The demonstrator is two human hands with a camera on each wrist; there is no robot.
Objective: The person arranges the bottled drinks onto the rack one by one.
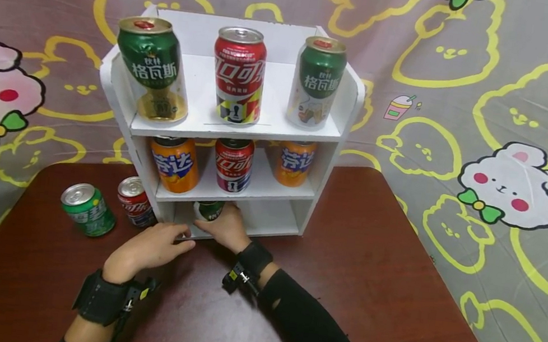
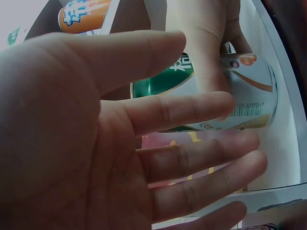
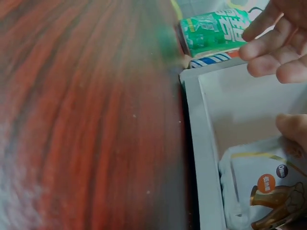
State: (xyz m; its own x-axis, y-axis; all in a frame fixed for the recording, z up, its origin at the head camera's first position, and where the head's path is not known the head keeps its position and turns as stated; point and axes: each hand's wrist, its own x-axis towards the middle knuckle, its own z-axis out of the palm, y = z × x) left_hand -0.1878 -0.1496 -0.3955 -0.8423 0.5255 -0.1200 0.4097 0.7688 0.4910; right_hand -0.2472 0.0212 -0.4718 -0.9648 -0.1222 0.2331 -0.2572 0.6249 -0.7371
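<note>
Right hand [image 1: 227,226] grips the green-and-white can [image 1: 208,209] upright inside the white shelf's [image 1: 299,219] bottom bay; left hand [image 1: 156,248] rests open-fingered just left, touching the shelf's edge.

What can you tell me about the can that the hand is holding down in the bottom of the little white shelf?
The green and white can looks like shiny metal, with a green upper band bearing white characters, a white body, a small orange badge and a barcode. It is in the bottom compartment of the white shelf, toward the left. The right hand grips it, thumb across its side. The left hand is open at the shelf's front edge and not touching the can.
</note>
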